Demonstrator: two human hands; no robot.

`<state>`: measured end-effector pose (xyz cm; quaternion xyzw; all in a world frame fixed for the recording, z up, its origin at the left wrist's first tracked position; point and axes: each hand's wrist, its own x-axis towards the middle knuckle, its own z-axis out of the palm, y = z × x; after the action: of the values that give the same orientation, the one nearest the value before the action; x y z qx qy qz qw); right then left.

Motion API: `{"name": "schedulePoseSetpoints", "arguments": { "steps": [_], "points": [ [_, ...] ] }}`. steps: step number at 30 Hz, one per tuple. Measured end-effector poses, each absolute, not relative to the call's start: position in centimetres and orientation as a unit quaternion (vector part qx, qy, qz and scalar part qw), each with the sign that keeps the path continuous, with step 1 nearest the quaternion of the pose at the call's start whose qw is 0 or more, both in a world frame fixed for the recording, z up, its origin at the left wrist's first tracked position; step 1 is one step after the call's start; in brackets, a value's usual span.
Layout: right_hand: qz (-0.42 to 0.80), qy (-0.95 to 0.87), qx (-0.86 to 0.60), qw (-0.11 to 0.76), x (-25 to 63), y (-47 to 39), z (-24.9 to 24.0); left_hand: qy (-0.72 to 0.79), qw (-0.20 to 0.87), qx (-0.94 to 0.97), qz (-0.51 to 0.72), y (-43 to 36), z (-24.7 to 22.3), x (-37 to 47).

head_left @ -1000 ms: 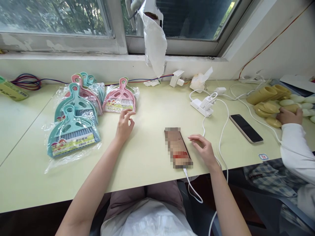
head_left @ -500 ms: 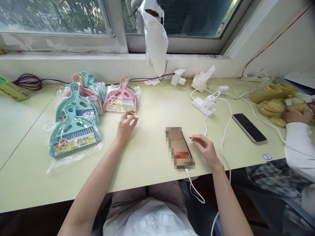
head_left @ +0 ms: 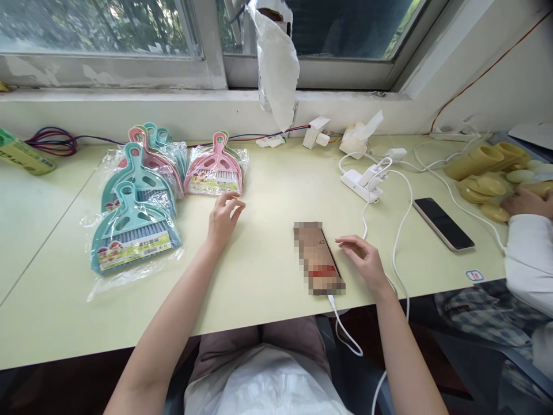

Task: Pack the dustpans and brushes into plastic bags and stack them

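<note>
My left hand (head_left: 225, 218) rests on the pale green table with its fingers curved and apart, holding nothing. It is just below a bagged pink dustpan and brush set (head_left: 216, 167). Farther left, wrapped teal sets (head_left: 133, 233) overlap, with another pink one (head_left: 161, 155) behind them. My right hand (head_left: 360, 259) lies beside a phone (head_left: 319, 259), to its right, fingers loosely bent and nothing in them. The phone's screen is lit and partly pixelated, and a white cable (head_left: 341, 328) is plugged into its lower end.
A white power strip (head_left: 362, 183) with plugs and cables is at the back right, near a second, dark-screened phone (head_left: 444, 223). Another person's hand (head_left: 525, 202) is among yellow rolls (head_left: 475, 161) at the far right. A green box (head_left: 26, 155) and coiled wires (head_left: 52, 142) are back left.
The whole view has shifted slightly, so things appear a little farther right. Both my hands keep the same pose. At the far right, the other person's hand has moved slightly among the yellow items.
</note>
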<state>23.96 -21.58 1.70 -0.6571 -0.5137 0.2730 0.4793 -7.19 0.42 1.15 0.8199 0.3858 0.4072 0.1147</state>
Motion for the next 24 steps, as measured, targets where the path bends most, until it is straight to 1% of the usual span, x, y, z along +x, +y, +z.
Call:
{"name": "schedulePoseSetpoints", "arguments": {
  "steps": [12,24],
  "points": [
    [0.280,-0.515,-0.660,0.470,23.93,-21.61,1.91,0.367,0.121,0.825,0.413,0.35,1.43,-6.99],
    [0.276,-0.545,-0.640,0.466,24.20,-21.68,1.68,0.363,0.108,0.842,0.384,0.25,1.44,-7.12]
  ]
}}
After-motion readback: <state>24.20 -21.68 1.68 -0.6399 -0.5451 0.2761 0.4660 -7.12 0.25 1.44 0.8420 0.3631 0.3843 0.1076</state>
